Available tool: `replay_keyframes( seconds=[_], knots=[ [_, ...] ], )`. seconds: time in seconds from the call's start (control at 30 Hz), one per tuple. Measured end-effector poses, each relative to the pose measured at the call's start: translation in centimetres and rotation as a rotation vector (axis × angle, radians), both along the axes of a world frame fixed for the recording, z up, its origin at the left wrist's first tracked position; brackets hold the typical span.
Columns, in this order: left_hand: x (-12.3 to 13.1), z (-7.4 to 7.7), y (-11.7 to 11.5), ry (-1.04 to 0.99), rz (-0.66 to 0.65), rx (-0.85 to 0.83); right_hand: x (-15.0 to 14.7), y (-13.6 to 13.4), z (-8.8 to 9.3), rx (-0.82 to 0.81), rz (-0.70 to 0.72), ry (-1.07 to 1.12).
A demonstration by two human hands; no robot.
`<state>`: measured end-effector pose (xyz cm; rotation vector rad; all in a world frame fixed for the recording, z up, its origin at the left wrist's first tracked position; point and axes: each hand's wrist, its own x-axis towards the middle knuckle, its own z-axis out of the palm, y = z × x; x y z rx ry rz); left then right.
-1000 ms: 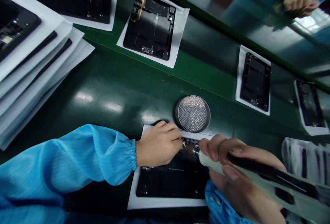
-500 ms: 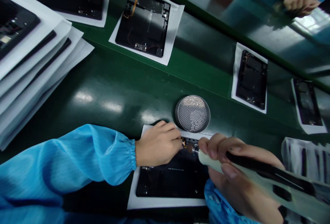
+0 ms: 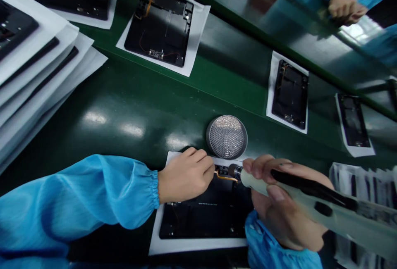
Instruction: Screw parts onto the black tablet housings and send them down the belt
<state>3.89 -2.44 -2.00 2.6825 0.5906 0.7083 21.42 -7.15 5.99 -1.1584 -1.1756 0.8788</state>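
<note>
Right hand (image 3: 279, 215), grip tight round screwdriver (image 3: 325, 211), bit tip obscured; left hand (image 3: 182, 176) on chassis (image 3: 201, 215), fingertips hidden, grip unclear

The left arm (image 3: 77, 203) comes in from the left and lies almost level. The left hand (image 3: 184, 174) is palm down, knuckles up, with the fingers bent and drawn together, tips toward the right. The right hand (image 3: 279, 215) enters from the lower right, closed in a tight grip. The two hands are near, not touching.
</note>
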Motion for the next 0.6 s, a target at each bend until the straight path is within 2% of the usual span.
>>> replay_keyframes(
  seconds=[0.23,0.43,0.6],
  knots=[
    [-0.1,0.1,-0.3,0.063,-0.044,0.059,0.0,-0.2,0.8,-0.074,0.019,-0.044],
    [0.1,0.2,-1.0,0.121,-0.091,0.065,-0.3,-0.4,-0.6,-0.04,0.053,0.016],
    [0.2,0.5,-1.0,0.155,-0.131,0.107,-0.4,-0.2,-1.4,-0.017,0.071,-0.021]
  ],
)
